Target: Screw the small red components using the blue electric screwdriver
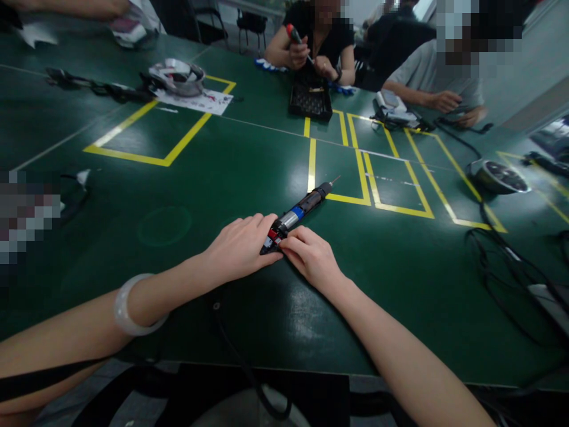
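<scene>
On a dark green table (249, 184), two bare hands meet around an electric-screwdriver-like tool (306, 204), which lies slantwise near the middle, its silver-and-blue motor section exposed and its thin bit (336, 178) pointing away to the right. The left hand (242, 246) grasps the near end, fingers curled over the top and thumb beneath, seemingly to steady it. The right hand (313, 255) has thumb and forefinger drawn together at the red part (274, 235) near the rear; whether they pinch it or only touch it, I cannot tell. That split of roles probably leaves the inner parts reachable, with the bit kept away from the body. The tool's nose sits by a corner of yellow tape (349, 200). Green surface on both sides of the tool gives the hands room to shift. The table's near edge runs below the forearms, where a black cord (235, 350) hangs over. Coiled cables (489, 261) bound the right side. Across the table, a co-worker holds a red-and-black screwdriver handle (293, 34) above a black tray (311, 112).
</scene>
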`<state>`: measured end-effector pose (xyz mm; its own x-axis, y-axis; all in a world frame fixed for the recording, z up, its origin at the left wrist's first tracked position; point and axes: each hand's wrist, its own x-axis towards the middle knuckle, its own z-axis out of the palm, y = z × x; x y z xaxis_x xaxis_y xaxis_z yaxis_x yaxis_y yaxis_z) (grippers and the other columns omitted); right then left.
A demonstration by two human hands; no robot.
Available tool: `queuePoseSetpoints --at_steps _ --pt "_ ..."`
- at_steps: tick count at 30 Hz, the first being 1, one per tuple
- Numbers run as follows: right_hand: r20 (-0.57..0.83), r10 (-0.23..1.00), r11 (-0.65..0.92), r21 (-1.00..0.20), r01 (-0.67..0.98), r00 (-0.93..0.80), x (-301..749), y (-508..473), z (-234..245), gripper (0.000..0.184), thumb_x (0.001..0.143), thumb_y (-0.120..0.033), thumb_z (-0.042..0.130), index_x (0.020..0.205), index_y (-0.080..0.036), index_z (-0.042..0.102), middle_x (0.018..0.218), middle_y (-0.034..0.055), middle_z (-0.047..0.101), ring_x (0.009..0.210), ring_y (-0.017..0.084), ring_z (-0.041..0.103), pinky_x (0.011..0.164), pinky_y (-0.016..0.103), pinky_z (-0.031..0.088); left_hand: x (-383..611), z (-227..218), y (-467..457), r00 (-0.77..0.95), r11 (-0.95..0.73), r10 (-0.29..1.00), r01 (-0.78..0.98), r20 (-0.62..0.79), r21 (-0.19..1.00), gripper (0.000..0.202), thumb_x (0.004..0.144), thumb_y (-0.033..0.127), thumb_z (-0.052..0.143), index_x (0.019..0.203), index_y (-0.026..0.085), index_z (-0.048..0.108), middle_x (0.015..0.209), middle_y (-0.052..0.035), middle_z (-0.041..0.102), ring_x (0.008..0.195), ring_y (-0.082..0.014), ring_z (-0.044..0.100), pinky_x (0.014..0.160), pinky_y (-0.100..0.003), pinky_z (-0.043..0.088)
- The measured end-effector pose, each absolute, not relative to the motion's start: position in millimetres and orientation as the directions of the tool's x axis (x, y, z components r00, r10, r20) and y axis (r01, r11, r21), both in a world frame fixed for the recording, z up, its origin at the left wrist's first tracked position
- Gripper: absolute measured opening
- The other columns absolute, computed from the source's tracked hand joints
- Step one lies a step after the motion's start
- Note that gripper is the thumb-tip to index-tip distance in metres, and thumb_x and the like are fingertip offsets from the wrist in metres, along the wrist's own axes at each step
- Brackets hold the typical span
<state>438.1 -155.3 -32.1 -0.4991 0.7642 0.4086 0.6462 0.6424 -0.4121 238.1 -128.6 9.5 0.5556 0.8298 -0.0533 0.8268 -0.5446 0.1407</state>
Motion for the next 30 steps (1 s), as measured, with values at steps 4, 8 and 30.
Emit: queuePoseSetpoints --at_steps 4,8,30 --pt "0.381 0.778 0.628 -0.476 0.616 -0.499 439 -154 -32 0.02 0.102 -0.022 0.048 0.096 -0.02 0.067 0.097 0.0084 0.066 0.09 0.019 0.062 0.079 0.03 0.052 238 9 -128 0.551 -0.543 0.833 0.83 -0.042 0.131 0.058 0.092 0.052 0.059 0.135 0.016 0.047 0.119 -0.0128 0.064 0.103 -0.0312 0.064 0.083 -0.04 0.048" --pt "0.381 0.781 0.625 -0.507 0.594 -0.496 440 -154 -31 0.018 0.101 -0.021 0.048 0.098 -0.02 0.066 0.097 0.0082 0.067 0.092 0.02 0.063 0.082 0.032 0.053 240 8 -128 0.536 -0.529 0.843 0.842 -0.043 0.103 0.055 0.094 0.055 0.053 0.134 0.017 0.048 0.118 -0.013 0.064 0.103 -0.0319 0.065 0.083 -0.04 0.048" --pt "0.3 0.832 0.546 -0.594 0.591 -0.467 455 -161 -23 0.02 0.1 -0.019 0.048 0.11 -0.021 0.065 0.103 0.0069 0.068 0.098 0.018 0.065 0.086 0.03 0.053 190 12 -70 0.282 -0.279 0.958 0.959 -0.053 0.05 0.068 0.091 0.068 0.043 0.136 0.017 0.051 0.12 -0.0202 0.063 0.103 -0.039 0.064 0.079 -0.047 0.051"
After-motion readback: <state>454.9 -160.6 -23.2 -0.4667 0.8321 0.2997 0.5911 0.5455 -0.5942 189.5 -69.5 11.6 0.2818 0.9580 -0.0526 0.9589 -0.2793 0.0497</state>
